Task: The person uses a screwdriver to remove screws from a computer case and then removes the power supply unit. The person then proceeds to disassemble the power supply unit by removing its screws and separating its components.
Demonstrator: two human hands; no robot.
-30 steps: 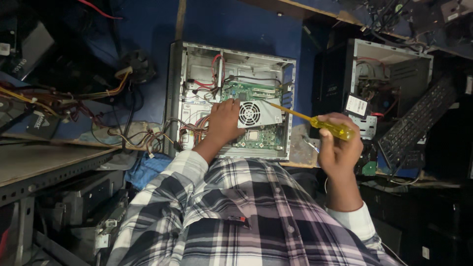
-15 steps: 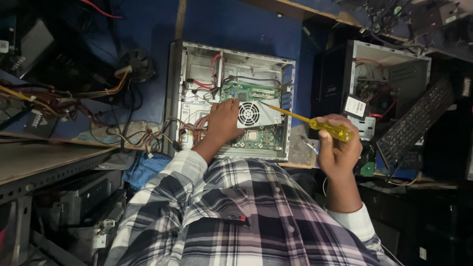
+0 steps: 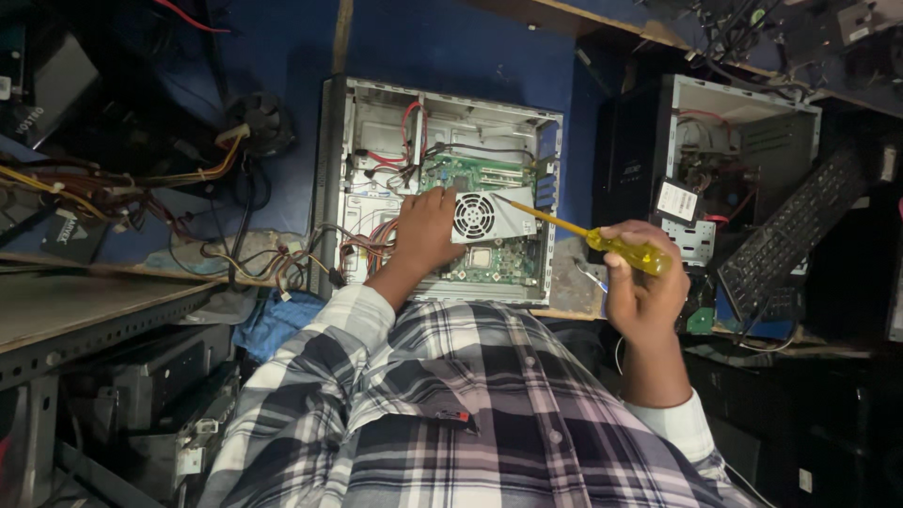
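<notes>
Left hand (image 3: 425,230) spread flat beside CPU cooler fan (image 3: 475,215); right hand (image 3: 647,287) clenched around yellow-handled screwdriver (image 3: 588,237). Motherboard (image 3: 503,261) likely fragile: handle by edges.

Open computer case (image 3: 437,188), side panel off, interior reachable from above: the left hand (image 3: 425,230) lies over the green board (image 3: 489,259) beside the grey fan housing (image 3: 484,214), and red and black cables (image 3: 395,165) cross the upper left bay, leaving only narrow gaps there. Shaft of the yellow-handled screwdriver (image 3: 625,252), held in the right hand (image 3: 649,292), slants in over the case's right wall. Flanks crowded: loose wire tangle (image 3: 188,198) to the left, second open case (image 3: 734,179) and black keyboard (image 3: 790,230) near on the right; a bare strip of bench (image 3: 569,282) lies between the two cases.
</notes>
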